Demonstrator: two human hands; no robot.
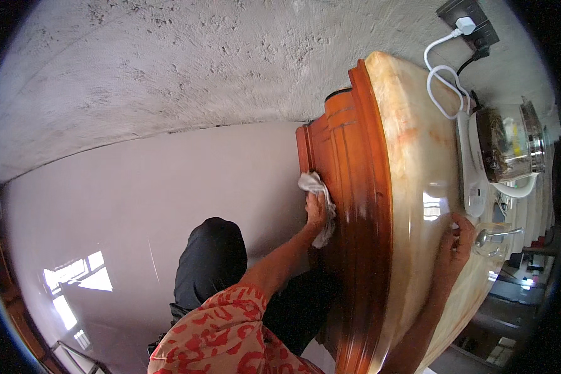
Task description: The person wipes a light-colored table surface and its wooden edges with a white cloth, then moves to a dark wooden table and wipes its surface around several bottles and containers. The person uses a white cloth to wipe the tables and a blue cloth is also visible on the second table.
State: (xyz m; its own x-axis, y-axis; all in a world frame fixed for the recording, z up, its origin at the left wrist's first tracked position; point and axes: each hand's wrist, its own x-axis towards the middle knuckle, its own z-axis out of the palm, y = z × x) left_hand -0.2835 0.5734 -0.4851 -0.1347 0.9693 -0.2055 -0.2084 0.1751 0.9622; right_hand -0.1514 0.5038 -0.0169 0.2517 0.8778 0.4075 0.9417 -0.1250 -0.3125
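Head view, single frame: crumpled whitish cloth [310, 182] gripped in the bare left hand [316, 210], fingers bent down over the folds, ends of the fabric sticking out above and below. Location of cloth: against the glossy reddish-brown moulded wooden side [358, 193] of the counter, low down, near the floor. Bare right hand [460, 240] over the cream, marble-patterned stone top [411, 165] of the counter, fingers bent; cannot tell whether closed on anything or in contact with the stone. Just beside right hand: small clear glass cup [487, 249] with a shiny metal spoon [502, 234] across it. Farther along the top: clear glass kettle [503, 143] with dark contents and a white handle, set on a white base [474, 194]. Looped white cable [427, 55] near the base, running up to a white plug in a black socket panel [485, 32] on the rough grey plaster wall [199, 68]. At left, glossy pale pinkish-grey floor [187, 162] with bright window reflections. In the lower part, black trouser knee [210, 255] and orange garment with red pattern [221, 330], left forearm extending from its sleeve toward the cloth.
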